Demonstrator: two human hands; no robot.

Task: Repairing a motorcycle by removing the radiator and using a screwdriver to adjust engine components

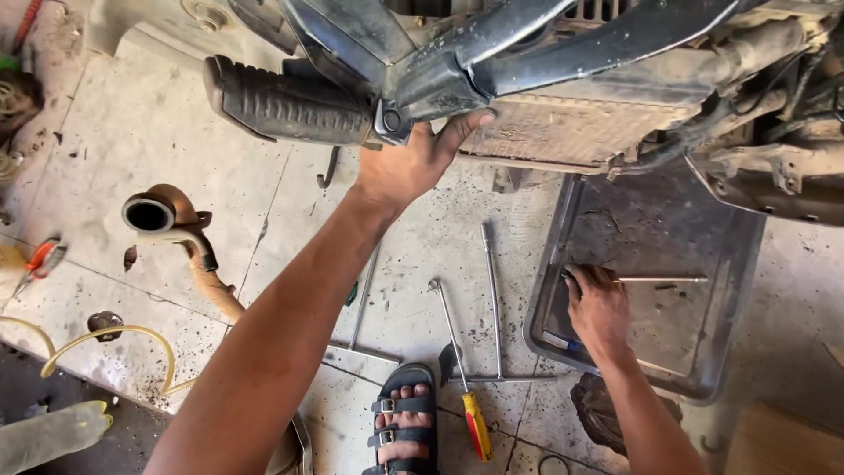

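Left hand: we brace our left hand (406, 167), fingers spread, on the footrest bracket (422, 92).
Right hand: our right hand (598, 308) grips a thin rod (659, 280) in the metal tray (730, 264).
Next: we judge lifting it needs firm grip.

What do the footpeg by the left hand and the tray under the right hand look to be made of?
Footpeg: apparently black rubber, ribbed and dusty, on a metal bracket that the left hand touches. Tray: looks like sheet metal, dull grey, grimy, with a bent-up rim. The right hand rests inside it on a thin rod, likely bare steel.

A yellow-handled screwdriver (476, 424) lies beside a T-wrench (494, 299) (on dirty tiles), near an exhaust pipe (167, 220).
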